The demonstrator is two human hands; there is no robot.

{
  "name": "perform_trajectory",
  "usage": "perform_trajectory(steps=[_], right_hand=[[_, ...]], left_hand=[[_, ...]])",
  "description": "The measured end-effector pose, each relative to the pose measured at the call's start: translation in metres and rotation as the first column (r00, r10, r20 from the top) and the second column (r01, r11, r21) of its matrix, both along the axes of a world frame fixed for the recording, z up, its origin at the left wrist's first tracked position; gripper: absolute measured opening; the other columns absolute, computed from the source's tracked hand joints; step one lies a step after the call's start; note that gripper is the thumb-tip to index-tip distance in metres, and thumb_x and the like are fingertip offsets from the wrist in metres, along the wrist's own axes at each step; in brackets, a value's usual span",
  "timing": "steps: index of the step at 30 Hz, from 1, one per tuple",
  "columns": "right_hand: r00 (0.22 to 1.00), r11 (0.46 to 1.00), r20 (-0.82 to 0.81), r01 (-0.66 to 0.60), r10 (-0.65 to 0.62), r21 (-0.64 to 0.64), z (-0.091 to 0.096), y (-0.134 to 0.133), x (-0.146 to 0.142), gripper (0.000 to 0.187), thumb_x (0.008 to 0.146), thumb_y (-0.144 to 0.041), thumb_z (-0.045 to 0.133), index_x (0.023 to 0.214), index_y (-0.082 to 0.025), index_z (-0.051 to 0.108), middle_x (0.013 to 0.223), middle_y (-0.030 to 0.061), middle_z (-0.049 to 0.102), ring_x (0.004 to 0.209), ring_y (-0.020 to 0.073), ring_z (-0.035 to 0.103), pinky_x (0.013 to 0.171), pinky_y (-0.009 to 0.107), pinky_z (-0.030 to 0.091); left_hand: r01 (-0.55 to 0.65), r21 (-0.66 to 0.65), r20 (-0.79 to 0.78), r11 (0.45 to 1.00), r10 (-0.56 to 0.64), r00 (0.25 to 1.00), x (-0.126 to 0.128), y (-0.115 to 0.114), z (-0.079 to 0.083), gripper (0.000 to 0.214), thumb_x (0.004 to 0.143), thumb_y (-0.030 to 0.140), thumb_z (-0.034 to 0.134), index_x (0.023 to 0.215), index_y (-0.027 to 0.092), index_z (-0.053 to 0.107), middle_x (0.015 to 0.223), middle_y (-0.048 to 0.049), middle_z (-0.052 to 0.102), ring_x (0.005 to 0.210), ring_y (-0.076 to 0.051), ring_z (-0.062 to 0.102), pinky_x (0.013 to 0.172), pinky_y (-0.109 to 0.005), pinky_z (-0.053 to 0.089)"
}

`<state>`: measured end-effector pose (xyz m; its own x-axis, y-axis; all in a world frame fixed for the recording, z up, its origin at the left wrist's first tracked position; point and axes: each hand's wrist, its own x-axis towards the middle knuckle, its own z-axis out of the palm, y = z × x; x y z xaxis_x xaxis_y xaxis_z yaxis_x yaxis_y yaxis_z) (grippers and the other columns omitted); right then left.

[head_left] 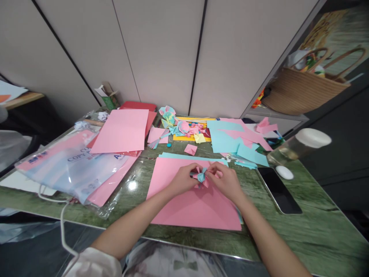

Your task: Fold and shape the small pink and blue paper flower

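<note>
Between my two hands is a small folded paper flower [201, 176] with a blue middle and pink petals around it. My left hand [184, 179] pinches its left side. Fingers of my right hand [226, 179] are closed on its right side. Both hands are just above a pink paper sheet [190, 209], which lies on a stack with blue sheets showing at its edges. Behind the stack lies a small folded pink paper square [190, 149]. The fingertips partly cover the flower.
Left are a plastic copy-paper bag [83, 161] and pink sheets [121, 130]. Folded paper flowers [173, 123] and a yellow tray [184, 137] stand at the back. Right are blue paper scraps [225, 140], a phone [278, 190], a white oval case [284, 172] and a tilted-looking clear bottle [294, 148].
</note>
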<state>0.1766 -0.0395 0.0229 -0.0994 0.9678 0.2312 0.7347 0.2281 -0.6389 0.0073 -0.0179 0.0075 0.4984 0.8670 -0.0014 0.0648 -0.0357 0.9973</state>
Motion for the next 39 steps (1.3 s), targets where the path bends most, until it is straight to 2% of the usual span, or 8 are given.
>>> perform_trajectory(steps=[6,13,17,22,28,33,39], right_hand=[[0.997,1.000,-0.077,0.031,-0.031,-0.006,0.003,-0.003,-0.005,0.009,0.076,-0.026,0.049,0.070,-0.020,0.052,0.065,-0.0027,0.055,0.063,0.0118,0.051,0.062,0.023,0.036],[0.979,0.996,-0.197,0.043,-0.058,-0.077,0.005,-0.002,-0.004,0.010,0.074,-0.031,0.053,0.073,-0.020,0.054,0.069,-0.0016,0.059,0.064,0.0127,0.052,0.061,0.024,0.036],[0.971,0.993,-0.231,0.034,-0.060,-0.115,0.007,-0.002,-0.002,0.010,0.073,-0.030,0.054,0.073,-0.020,0.054,0.067,-0.0023,0.058,0.061,0.0117,0.050,0.058,0.023,0.036],[0.942,0.986,-0.331,0.000,-0.055,-0.165,0.006,0.000,-0.001,0.013,0.072,-0.031,0.056,0.075,-0.019,0.054,0.066,-0.0018,0.057,0.059,0.0112,0.051,0.057,0.023,0.037],[0.858,0.956,-0.504,-0.064,-0.094,-0.287,0.002,0.003,-0.001,0.019,0.069,-0.035,0.059,0.075,-0.017,0.055,0.065,0.0004,0.058,0.058,0.0123,0.053,0.055,0.024,0.040],[0.881,0.964,-0.464,-0.044,-0.086,-0.262,0.001,0.002,-0.003,0.019,0.068,-0.035,0.060,0.073,-0.017,0.057,0.064,0.0001,0.057,0.058,0.0122,0.052,0.055,0.024,0.040],[0.887,0.968,-0.458,-0.068,-0.051,-0.240,0.003,0.001,-0.005,0.014,0.069,-0.031,0.059,0.070,-0.018,0.056,0.061,-0.0023,0.054,0.056,0.0110,0.050,0.054,0.024,0.039]], left_hand=[[0.033,-0.116,0.147,0.993,-0.016,0.989,0.005,0.000,-0.001,0.018,0.067,0.016,0.057,0.084,0.016,0.052,0.064,0.0010,0.060,0.051,-0.013,0.059,0.052,-0.025,0.046],[0.116,-0.188,0.273,0.975,-0.061,0.960,0.005,0.001,0.007,0.016,0.067,0.017,0.060,0.079,0.015,0.049,0.063,-0.0005,0.062,0.050,-0.013,0.059,0.051,-0.024,0.042],[0.160,-0.217,0.285,0.963,-0.095,0.954,0.004,0.001,0.009,0.016,0.066,0.015,0.060,0.081,0.013,0.054,0.064,-0.0017,0.062,0.050,-0.013,0.057,0.050,-0.023,0.038],[0.157,-0.235,0.255,0.959,-0.095,0.962,0.004,0.002,0.009,0.010,0.066,0.017,0.059,0.075,0.012,0.057,0.062,-0.0017,0.061,0.049,-0.012,0.056,0.048,-0.022,0.036],[0.148,-0.240,0.208,0.959,-0.098,0.973,0.003,0.004,0.008,0.016,0.066,0.019,0.060,0.080,0.012,0.059,0.063,-0.0015,0.062,0.050,-0.012,0.056,0.049,-0.022,0.038],[0.152,-0.227,0.199,0.962,-0.107,0.974,0.004,0.004,0.003,0.014,0.067,0.024,0.063,0.068,0.013,0.055,0.063,-0.0015,0.062,0.048,-0.011,0.055,0.049,-0.022,0.037],[0.125,-0.270,0.211,0.955,-0.068,0.975,0.002,0.009,-0.006,0.023,0.059,0.024,0.069,0.066,0.013,0.051,0.066,0.0006,0.057,0.048,-0.009,0.053,0.046,-0.020,0.034]])
